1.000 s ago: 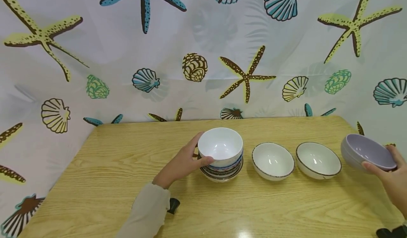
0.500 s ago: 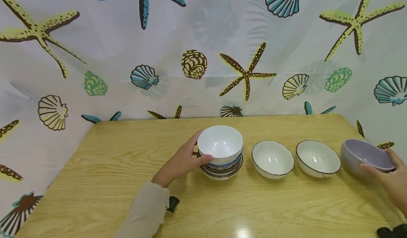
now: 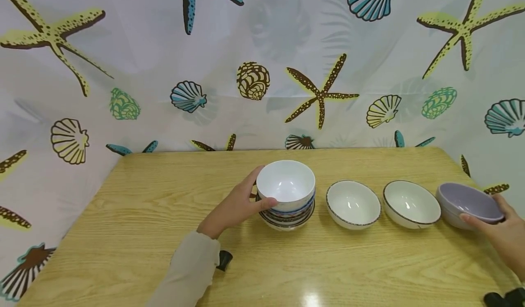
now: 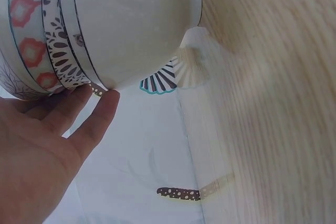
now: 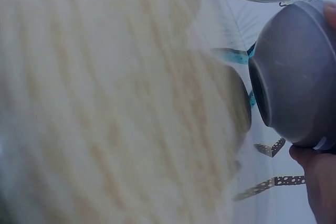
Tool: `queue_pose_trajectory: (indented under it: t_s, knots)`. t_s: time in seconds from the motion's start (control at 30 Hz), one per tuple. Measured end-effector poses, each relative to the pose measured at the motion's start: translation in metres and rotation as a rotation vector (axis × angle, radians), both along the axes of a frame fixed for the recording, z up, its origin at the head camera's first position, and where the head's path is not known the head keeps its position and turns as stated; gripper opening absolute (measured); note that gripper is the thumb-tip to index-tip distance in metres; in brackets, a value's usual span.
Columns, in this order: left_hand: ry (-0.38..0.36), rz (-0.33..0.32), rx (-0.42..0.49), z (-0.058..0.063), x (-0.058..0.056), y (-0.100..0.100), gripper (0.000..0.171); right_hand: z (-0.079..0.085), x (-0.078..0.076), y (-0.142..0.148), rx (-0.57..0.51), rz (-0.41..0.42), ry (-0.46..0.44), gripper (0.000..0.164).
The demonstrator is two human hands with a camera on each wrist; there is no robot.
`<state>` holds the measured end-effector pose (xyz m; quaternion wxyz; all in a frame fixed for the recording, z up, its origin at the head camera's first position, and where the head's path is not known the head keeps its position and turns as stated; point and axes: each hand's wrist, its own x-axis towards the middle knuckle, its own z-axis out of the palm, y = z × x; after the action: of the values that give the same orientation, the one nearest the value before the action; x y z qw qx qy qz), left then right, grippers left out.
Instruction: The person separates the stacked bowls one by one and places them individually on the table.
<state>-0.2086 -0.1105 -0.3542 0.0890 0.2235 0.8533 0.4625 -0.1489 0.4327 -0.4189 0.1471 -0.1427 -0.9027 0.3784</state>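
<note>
A stack of several bowls stands mid-table, a plain white bowl (image 3: 285, 184) on top and patterned ones below. My left hand (image 3: 234, 207) grips the stack from its left side, thumb at the front and fingers behind. In the left wrist view the fingertips (image 4: 109, 98) lie along the patterned rims (image 4: 63, 51). At the far right my right hand (image 3: 502, 227) holds a lavender bowl (image 3: 469, 202) by its rim, thumb in front. The right wrist view shows this bowl's base (image 5: 258, 93) close over the tabletop, a narrow gap beneath.
Two cream bowls with dark rims, one (image 3: 353, 205) nearer the stack and one (image 3: 412, 205) nearer the lavender bowl, stand in a row between the hands. The wooden table (image 3: 135, 234) ends at a shell-and-starfish cloth (image 3: 221, 70) behind.
The right hand has lowered the lavender bowl and brought it slightly left, beside the cream bowl; it is more level now. The left hand stays on the stack.
</note>
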Motion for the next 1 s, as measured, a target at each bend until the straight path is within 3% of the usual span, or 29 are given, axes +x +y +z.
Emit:
queue_pose_trajectory:
  t_s: [0.37,0.67,1.0]
  knots:
    - [-0.022,0.008,0.021,0.0014,0.0014,-0.0006,0.098,0.002,-0.0037,-0.0039,-0.045,0.021,-0.039,0.097]
    - [-0.026,0.012,0.018,0.0013,0.002,-0.0011,0.097,-0.0023,-0.0018,-0.0005,0.026,0.05,-0.06,0.106]
    - [-0.023,0.008,0.029,0.0005,0.0011,-0.001,0.095,-0.0041,-0.0012,-0.0004,-0.003,0.085,-0.033,0.108]
